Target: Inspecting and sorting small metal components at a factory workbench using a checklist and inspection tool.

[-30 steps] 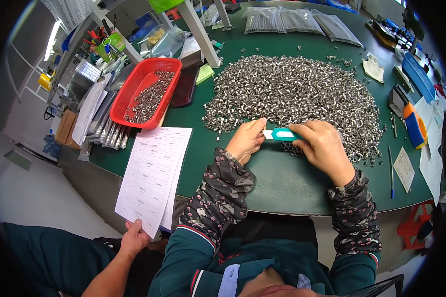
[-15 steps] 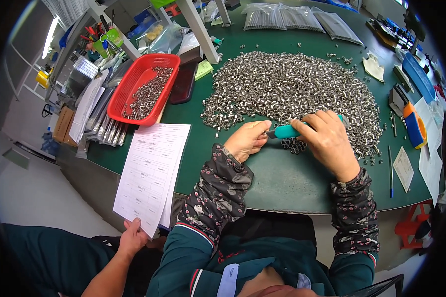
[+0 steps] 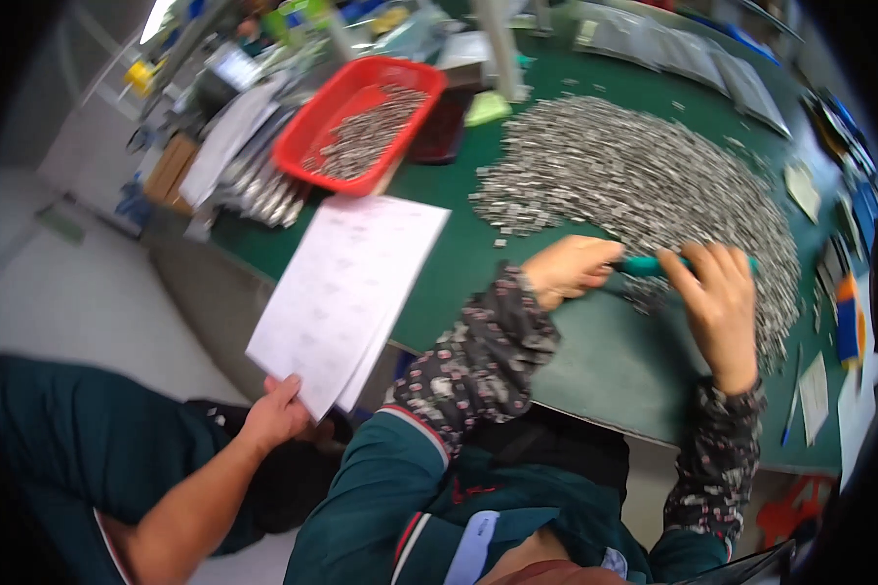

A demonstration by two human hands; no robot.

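A slim teal tool [image 3: 644, 264] runs between my two hands above the green table [image 3: 615, 361]. My left hand [image 3: 568, 270] closes on its left end, fingers curled. My right hand [image 3: 717, 302] grips its right part, and the far end of the tool shows past my fingers. Both hands sit at the near edge of a large heap of small silvery metal parts [image 3: 644, 180]. A few of those parts lie just under the tool. The picture is blurred.
A red tray [image 3: 322, 127] with more metal parts stands at the back left. White printed sheets [image 3: 346, 292] hang over the table's near left edge, held by another person's hand [image 3: 278, 414]. Clear bags, papers and a pen line the back and right edges.
The view has swung right and tilted, so everything sits further right. My hands have stayed on the teal tool. The other person's hand still holds the sheets.
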